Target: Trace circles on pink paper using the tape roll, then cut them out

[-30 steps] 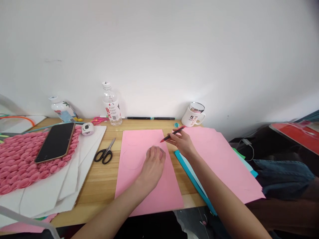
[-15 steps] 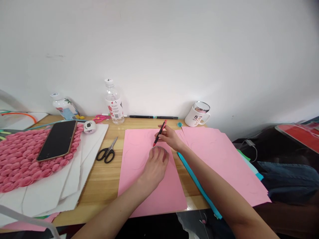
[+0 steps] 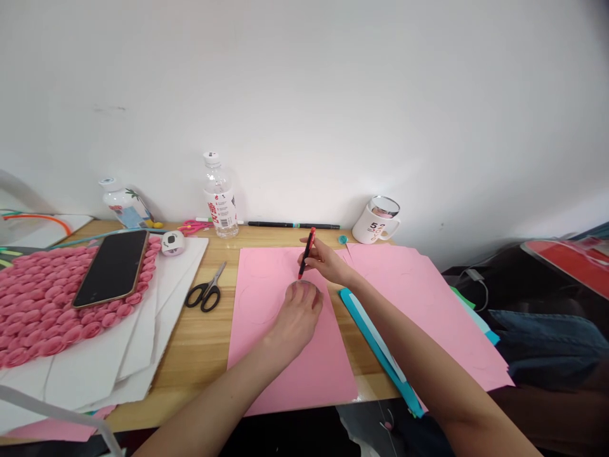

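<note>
A sheet of pink paper lies in front of me, with faint round outlines drawn on its upper part. My left hand presses down on a round, clear-rimmed object, its fingers bent over it. Most of that object is hidden under the fingers, so I cannot tell its kind. In my right hand is a black and red pen, pinched nearly upright. The pen's red tip meets the paper at the far rim of the round object, or is very close to it.
Black-handled scissors lie left of the sheet. Further left, a phone rests on pink paper petals. A plastic bottle, black markers and a white mug line the wall. More pink sheets are at right.
My right hand has moved left with the pen, which has turned from slanting to nearly upright with its tip at the round object's rim. My left hand keeps its place on that object.
</note>
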A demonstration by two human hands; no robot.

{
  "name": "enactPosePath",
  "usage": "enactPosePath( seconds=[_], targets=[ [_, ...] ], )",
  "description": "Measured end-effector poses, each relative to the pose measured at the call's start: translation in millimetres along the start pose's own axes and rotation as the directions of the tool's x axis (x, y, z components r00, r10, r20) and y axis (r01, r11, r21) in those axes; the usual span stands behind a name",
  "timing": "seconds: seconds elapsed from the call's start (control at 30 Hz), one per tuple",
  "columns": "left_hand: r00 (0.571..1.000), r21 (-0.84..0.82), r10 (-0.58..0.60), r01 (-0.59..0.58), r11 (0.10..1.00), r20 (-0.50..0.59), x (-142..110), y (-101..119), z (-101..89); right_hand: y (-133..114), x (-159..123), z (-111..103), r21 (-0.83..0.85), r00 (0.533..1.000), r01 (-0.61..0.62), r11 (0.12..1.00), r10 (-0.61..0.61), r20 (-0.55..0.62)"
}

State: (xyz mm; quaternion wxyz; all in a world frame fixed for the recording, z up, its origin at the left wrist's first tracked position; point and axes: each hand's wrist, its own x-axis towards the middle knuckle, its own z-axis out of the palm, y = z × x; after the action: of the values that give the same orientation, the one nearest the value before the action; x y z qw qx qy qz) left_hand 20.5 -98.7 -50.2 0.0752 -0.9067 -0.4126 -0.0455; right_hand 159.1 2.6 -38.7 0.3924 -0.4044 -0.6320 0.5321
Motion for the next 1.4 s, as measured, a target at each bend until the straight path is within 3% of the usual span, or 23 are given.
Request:
enactPosePath(
  seconds=[0.3, 0.63, 0.97, 1.17, 1.27, 1.4],
  targets=[
    [1.0, -0.094, 0.016, -0.016, 0.995, 0.005, 1, -4, 1.4, 7, -33, -12, 0.089, 0.972, -0.014, 0.996, 0.035, -0.232],
    [1.0, -0.132, 0.004, -0.006, 0.991, -0.013, 1, -8, 0.8, 12, -77, -1, 0.103, 0.83, -0.027, 0.994, 0.08, -0.552],
    [0.997, -0.202, -0.008, 0.025, 0.979, 0.082, 6, -12, -10.5, 8, -125, 33, -0.02, 0.712, -0.075, 0.997, 0.039, -0.702],
    [0.985, -0.253, 0.0, 0.044, 0.966, 0.171, 13, -15, -20.7, 17, -142, 57, -0.088, 0.706, -0.043, 0.995, -0.032, -0.707],
    [0.978, -0.269, -0.003, 0.06, 0.961, 0.209, 15, -16, -25.9, 20, -145, 59, -0.118, 0.7, -0.008, 0.993, -0.079, -0.71],
    [0.972, -0.272, 0.001, 0.065, 0.96, 0.235, 17, -17, -27.5, 20, -148, 54, -0.171, 0.644, -0.032, 0.985, -0.11, -0.757]
  ],
)
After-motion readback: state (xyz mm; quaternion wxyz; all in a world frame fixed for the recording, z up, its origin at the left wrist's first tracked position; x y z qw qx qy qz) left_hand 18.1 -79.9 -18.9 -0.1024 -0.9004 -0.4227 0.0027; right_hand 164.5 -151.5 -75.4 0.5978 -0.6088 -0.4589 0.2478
